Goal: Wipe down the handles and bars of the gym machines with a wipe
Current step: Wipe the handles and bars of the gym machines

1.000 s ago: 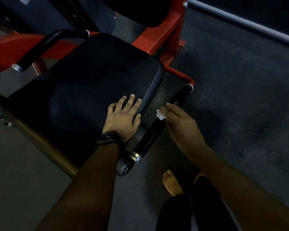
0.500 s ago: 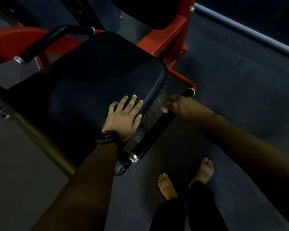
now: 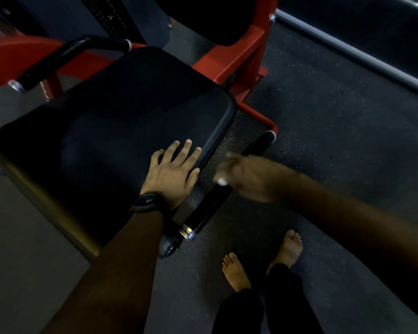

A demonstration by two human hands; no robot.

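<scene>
A black handle bar (image 3: 209,206) with chrome end rings runs beside the right edge of the black seat pad (image 3: 121,121). My right hand (image 3: 247,175), blurred by motion, is wrapped over the middle of the bar and holds a small white wipe (image 3: 222,181) against it. Flat on the seat's near right corner rests my left hand (image 3: 171,172), fingers straight, a black watch on its wrist. A second black handle (image 3: 56,61) sticks out on the seat's far left side.
The red machine frame (image 3: 241,51) rises behind the seat, with a black back pad above it. A grey rail (image 3: 352,51) crosses the dark rubber floor at the upper right. My bare feet (image 3: 237,271) stand just below the bar.
My right hand with the wipe slid up the bar toward its far end, then back down toward the middle. My left hand stayed flat on the seat.
</scene>
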